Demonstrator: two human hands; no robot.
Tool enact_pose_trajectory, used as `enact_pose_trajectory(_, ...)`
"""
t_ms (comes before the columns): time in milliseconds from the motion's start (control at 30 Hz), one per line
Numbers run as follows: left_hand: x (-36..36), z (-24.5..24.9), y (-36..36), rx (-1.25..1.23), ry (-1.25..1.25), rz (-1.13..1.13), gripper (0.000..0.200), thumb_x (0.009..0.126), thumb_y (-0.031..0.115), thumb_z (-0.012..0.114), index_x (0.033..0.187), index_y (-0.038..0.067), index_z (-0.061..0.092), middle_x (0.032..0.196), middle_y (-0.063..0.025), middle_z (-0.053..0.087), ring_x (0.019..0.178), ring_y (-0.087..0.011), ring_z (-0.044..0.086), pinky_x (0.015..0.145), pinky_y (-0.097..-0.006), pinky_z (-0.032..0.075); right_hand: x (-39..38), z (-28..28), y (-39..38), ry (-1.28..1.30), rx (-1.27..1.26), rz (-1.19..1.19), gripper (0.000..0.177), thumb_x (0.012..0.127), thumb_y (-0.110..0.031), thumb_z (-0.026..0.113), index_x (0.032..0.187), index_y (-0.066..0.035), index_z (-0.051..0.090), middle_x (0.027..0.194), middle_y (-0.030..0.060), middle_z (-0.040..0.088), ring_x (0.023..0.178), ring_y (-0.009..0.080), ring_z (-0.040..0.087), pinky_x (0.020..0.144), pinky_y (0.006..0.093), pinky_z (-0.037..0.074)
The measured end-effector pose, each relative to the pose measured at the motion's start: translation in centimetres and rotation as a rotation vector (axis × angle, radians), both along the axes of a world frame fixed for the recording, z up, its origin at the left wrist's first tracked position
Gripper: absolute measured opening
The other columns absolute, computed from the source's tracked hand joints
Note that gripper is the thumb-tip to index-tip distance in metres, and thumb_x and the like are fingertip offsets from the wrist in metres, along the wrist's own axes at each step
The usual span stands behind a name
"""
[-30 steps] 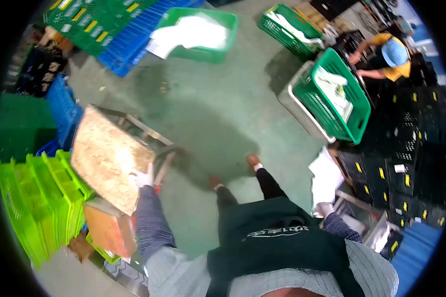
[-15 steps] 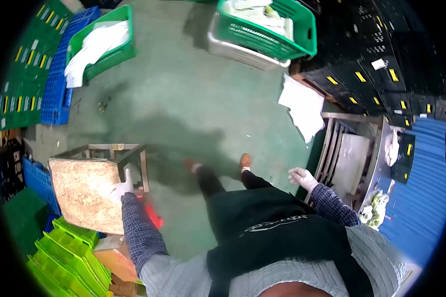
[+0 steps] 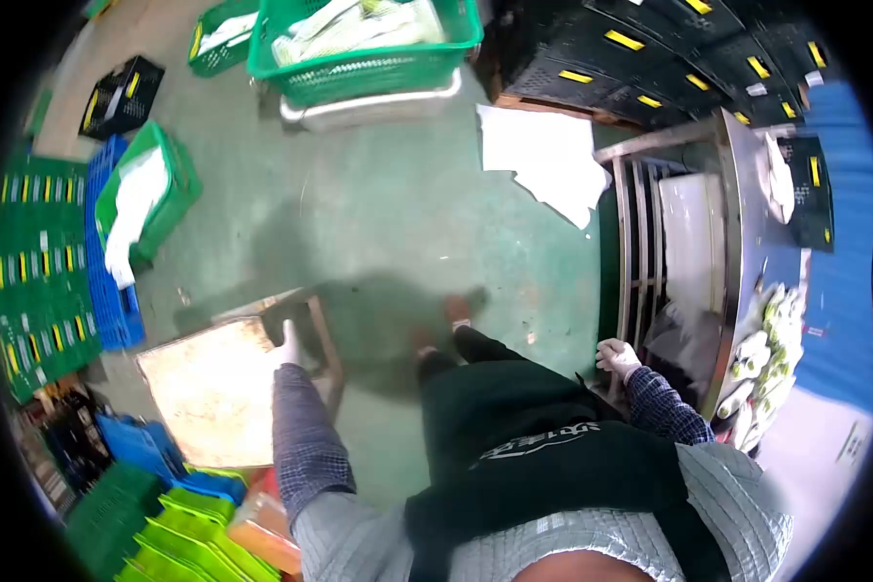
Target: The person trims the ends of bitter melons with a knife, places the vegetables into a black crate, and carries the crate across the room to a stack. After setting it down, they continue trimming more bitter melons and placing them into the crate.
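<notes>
Stacked dark-green crates (image 3: 44,272) are seen at the far left, with a blue crate (image 3: 113,291) beside them; in a smaller green basket (image 3: 177,184), a white sheet (image 3: 134,209) is draped over the rim. A stool with a pale board top (image 3: 209,393) is placed above the lime-green crates (image 3: 199,543) in view; by its right edge is the left hand (image 3: 285,351), gloved, with one digit extended and the hand apparently rested on the board; nothing is seen to be gripped in it.

Farther ahead, a large green basket (image 3: 369,82) is set on a pale crate (image 3: 369,114); it is filled with pale goods (image 3: 364,27) showing a little green; white sheets (image 3: 543,155) are spread on the floor. The right hand (image 3: 619,357), also gloved, is held narrow with fingers curled, near a slatted metal frame (image 3: 640,242); no object is visible in it, though the palm is hidden. At the far right, pale-green vegetables (image 3: 771,359) are piled loose on the metal surface (image 3: 747,233).

By judgement, the work is partly done: the large basket is loaded, while the vegetables are uncrated; how much is left cannot be told.
</notes>
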State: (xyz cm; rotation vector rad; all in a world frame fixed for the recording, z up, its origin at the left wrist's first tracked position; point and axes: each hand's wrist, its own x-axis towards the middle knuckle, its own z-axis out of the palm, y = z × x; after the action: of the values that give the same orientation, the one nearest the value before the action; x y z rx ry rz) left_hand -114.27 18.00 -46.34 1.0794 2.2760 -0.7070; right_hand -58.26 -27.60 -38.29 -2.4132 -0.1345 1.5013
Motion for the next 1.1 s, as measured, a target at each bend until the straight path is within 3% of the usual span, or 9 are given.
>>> enact_pose_trajectory(200,16.6,3.1,0.2,0.033,-0.033,0.163,0.146,0.066,0.097,0.045,0.153,-0.015,0.009,0.157,-0.0398,0.018,0.147,-0.0488,0.023,0.119,-0.0574,0.021,-4.5,-3.5,-6.9,0.066,0.155,-0.191,0.028,0.100,-0.024,0.060,0.117,-0.001,0.061,0.095,0.0107,0.068,0.082,0.0218,0.070,0.070,0.0342,0.056)
enact_pose_trajectory(300,21.7,-0.2,-1.6,0.094,-0.282,-0.045,0.135,0.075,0.093,0.038,0.155,-0.011,0.008,0.153,-0.0440,0.022,0.142,-0.0549,0.031,0.116,-0.0612,0.023,-6.1,-2.8,-8.8,0.131,0.129,-0.161,0.020,0.100,-0.021,0.059,0.110,-0.003,0.061,0.090,0.0086,0.067,0.073,0.0195,0.066,0.066,0.0326,0.054)
enact_pose_trajectory(333,22.2,-0.3,-2.0,0.036,-0.359,-0.422,0.116,0.085,0.083,0.039,0.155,-0.007,0.016,0.150,-0.0402,0.031,0.138,-0.0500,0.039,0.115,-0.0557,0.028,-6.4,-3.7,-9.8,0.127,0.159,-0.164,0.019,0.100,-0.020,0.059,0.109,-0.004,0.061,0.088,0.0079,0.066,0.070,0.0184,0.065,0.064,0.0321,0.053)
enact_pose_trajectory(400,27.3,3.2,-1.4,0.023,-0.466,-0.421,0.057,0.107,0.042,0.040,0.149,0.004,0.045,0.137,-0.0264,0.057,0.125,-0.0318,0.059,0.108,-0.0387,0.041,-7.5,-5.0,-10.3,0.112,0.160,-0.220,0.015,0.101,-0.019,0.057,0.107,-0.006,0.060,0.082,0.0046,0.062,0.063,0.0137,0.058,0.059,0.0292,0.048)
enact_pose_trajectory(533,26.9,-6.6,-1.2,0.163,-1.487,-0.361,0.066,0.093,0.038,0.068,0.148,0.009,0.047,0.141,-0.0246,0.054,0.137,-0.0337,0.048,0.112,-0.0377,0.038,-7.3,-1.9,-11.3,-0.155,0.095,0.012,0.028,0.095,-0.024,0.062,0.109,-0.001,0.069,0.096,0.0145,0.072,0.087,0.0232,0.067,0.084,0.0346,0.052)
enact_pose_trajectory(733,28.3,8.2,-5.6,-0.116,-0.057,-1.335,0.100,0.089,0.028,0.072,0.162,0.018,0.004,0.167,-0.0217,0.003,0.151,-0.0501,0.003,0.109,-0.0714,0.029,-3.6,-3.7,-14.3,0.006,0.072,-0.467,0.018,0.096,-0.013,0.058,0.107,-0.001,0.067,0.085,0.0075,0.069,0.073,0.0167,0.063,0.066,0.0311,0.050)
enact_pose_trajectory(833,27.7,-5.8,-6.8,0.215,0.006,-1.383,0.095,0.091,0.026,0.067,0.162,0.018,0.003,0.167,-0.0211,-0.005,0.151,-0.0510,0.001,0.106,-0.0761,0.029,-0.2,-5.6,-16.7,-0.024,0.138,-0.439,0.017,0.096,-0.013,0.059,0.106,-0.002,0.067,0.084,0.0063,0.069,0.072,0.0157,0.062,0.067,0.0316,0.051)
enact_pose_trajectory(967,37.4,2.7,-7.9,0.027,-0.085,-1.352,0.079,0.096,0.017,0.052,0.161,0.018,0.008,0.166,-0.0217,0.002,0.149,-0.0531,0.004,0.105,-0.0732,0.035,5.1,-6.0,-18.4,-0.018,0.126,-0.373,0.015,0.100,-0.019,0.059,0.105,-0.005,0.063,0.079,0.0047,0.064,0.058,0.0125,0.054,0.049,0.0289,0.042)
enact_pose_trajectory(1100,43.2,-1.2,-8.7,0.137,-0.048,-1.440,0.078,0.094,0.015,0.056,0.161,0.017,0.016,0.165,-0.0228,0.009,0.148,-0.0540,0.009,0.095,-0.0688,0.047,10.6,-6.5,-19.3,0.004,0.173,-0.560,0.013,0.099,-0.012,0.057,0.110,-0.006,0.060,0.086,0.0069,0.063,0.060,0.0148,0.056,0.052,0.0314,0.046)
